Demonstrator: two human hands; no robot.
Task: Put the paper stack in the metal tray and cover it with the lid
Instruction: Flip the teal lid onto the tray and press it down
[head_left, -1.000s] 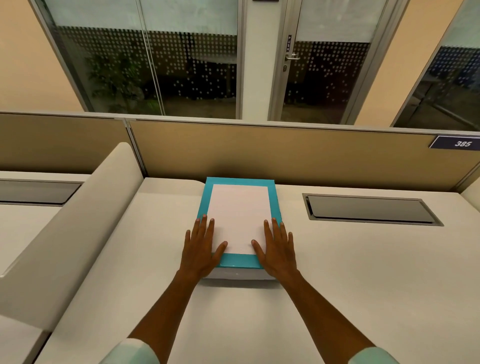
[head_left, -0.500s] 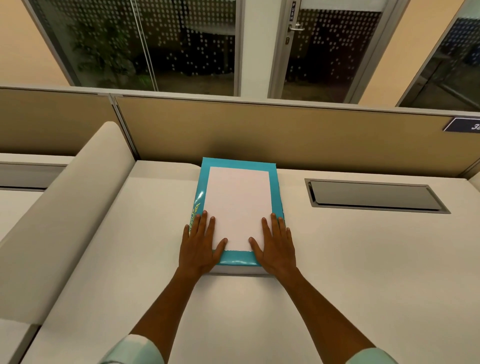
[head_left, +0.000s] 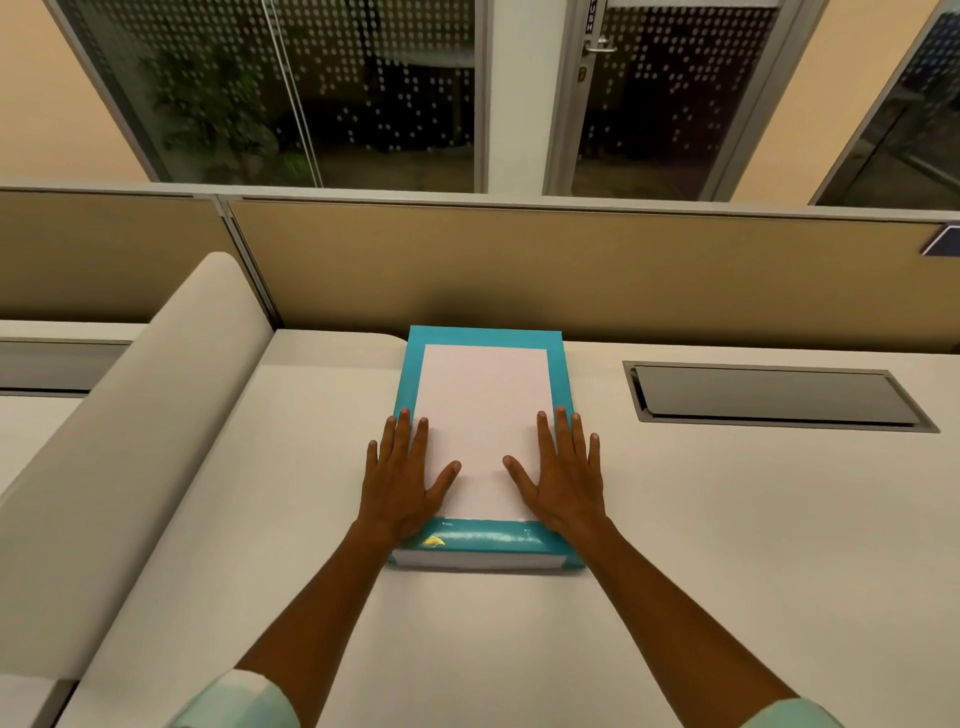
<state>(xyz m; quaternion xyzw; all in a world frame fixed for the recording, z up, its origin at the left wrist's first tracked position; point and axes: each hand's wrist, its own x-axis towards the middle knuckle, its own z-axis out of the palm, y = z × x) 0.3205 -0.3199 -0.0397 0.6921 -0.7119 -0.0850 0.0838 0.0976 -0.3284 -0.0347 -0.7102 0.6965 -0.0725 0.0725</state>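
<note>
i see the paper stack (head_left: 485, 431), white sheets framed by a teal wrapper, lying flat on the pale desk (head_left: 727, 519) with its far end close to the tan partition (head_left: 571, 270). my left hand (head_left: 400, 483) and right hand (head_left: 563, 483) lie flat on its near corners, fingers spread and straight, palms down, pressing on top rather than gripping anything. a dark recessed panel (head_left: 774, 397) sits in the desk to the right, and a rounded cream divider (head_left: 130, 441) runs along the left.
</note>
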